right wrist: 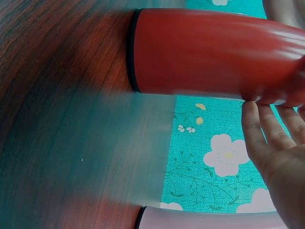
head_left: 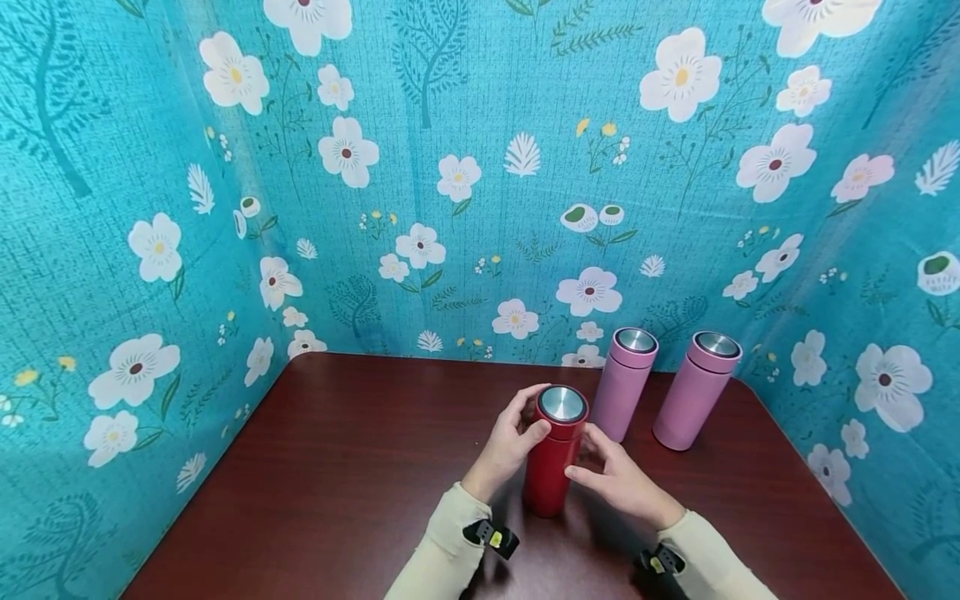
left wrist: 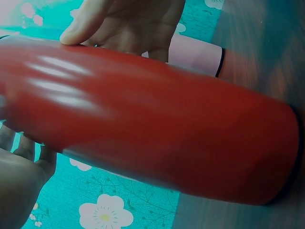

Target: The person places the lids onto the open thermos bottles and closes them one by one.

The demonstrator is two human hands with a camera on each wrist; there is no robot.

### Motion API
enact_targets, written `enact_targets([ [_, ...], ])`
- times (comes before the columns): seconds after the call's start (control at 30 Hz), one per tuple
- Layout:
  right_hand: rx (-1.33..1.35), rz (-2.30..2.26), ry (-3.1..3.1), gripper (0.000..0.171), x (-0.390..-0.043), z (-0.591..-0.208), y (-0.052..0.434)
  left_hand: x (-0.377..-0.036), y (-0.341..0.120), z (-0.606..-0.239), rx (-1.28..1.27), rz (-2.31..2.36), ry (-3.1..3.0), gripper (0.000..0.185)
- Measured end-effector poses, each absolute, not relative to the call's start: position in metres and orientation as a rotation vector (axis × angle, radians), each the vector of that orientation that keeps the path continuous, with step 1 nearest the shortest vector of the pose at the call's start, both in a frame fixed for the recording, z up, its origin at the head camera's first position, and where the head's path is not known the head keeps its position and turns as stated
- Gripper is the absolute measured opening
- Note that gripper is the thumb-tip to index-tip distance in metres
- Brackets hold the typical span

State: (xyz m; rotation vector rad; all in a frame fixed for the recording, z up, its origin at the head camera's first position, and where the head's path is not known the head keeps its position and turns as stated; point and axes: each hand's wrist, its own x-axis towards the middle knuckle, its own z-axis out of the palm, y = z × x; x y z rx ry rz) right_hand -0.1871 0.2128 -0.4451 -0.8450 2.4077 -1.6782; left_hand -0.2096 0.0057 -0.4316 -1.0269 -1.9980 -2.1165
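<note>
A red thermos bottle [head_left: 552, 467] with a silver-topped lid stands upright between the two hands. The left hand [head_left: 506, 450] grips its upper part, thumb at the front and fingers round the far side; the fingers' far ends are hidden. On the bottle's right, the right hand [head_left: 618, 479] touches it lightly with thumb and fingertips, the palm apart from it. The fingers [right wrist: 259, 124] look fairly straight in the right wrist view. Past the right hand stand two pink thermos bottles, a nearer-to-hand one [head_left: 621, 387] and one farther right [head_left: 693, 396].
All the bottles share a dark reddish-brown wooden table [head_left: 337, 467]. Blue flowered cloth [head_left: 465, 208] hangs behind and at both sides of it. Each wrist wears a dark strap with a small device.
</note>
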Motion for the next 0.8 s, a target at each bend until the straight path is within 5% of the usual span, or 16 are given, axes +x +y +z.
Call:
enact_targets([
  [0.8,-0.821,-1.681,2.409,0.06,-0.199,-0.469,0.219,-0.208,-0.001,-0.418,-1.038,-2.067,-2.091,0.061],
])
